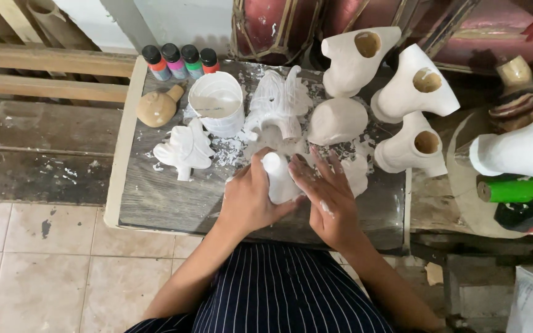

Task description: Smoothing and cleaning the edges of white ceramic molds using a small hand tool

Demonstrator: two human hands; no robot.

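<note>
So both hands are on the table [155, 203], left hand [248, 200] and right hand [328, 200] touching either side of a small figure [279, 179] between them. Just beyond the left hand sits a cup [217, 105], with a leaf-shaped piece [185, 150] off to its left. Paint bottles [180, 61] line the far edge behind the cup. Beyond the right hand there's a rounded lump [337, 120], then hollow figures [414, 92] further right.

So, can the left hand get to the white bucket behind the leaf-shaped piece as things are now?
Probably yes. The left hand rests on a small white figure, and the white bucket stands just beyond it, open side up. Only white paint smears lie between; the leaf-shaped piece sits off to the side.
</note>
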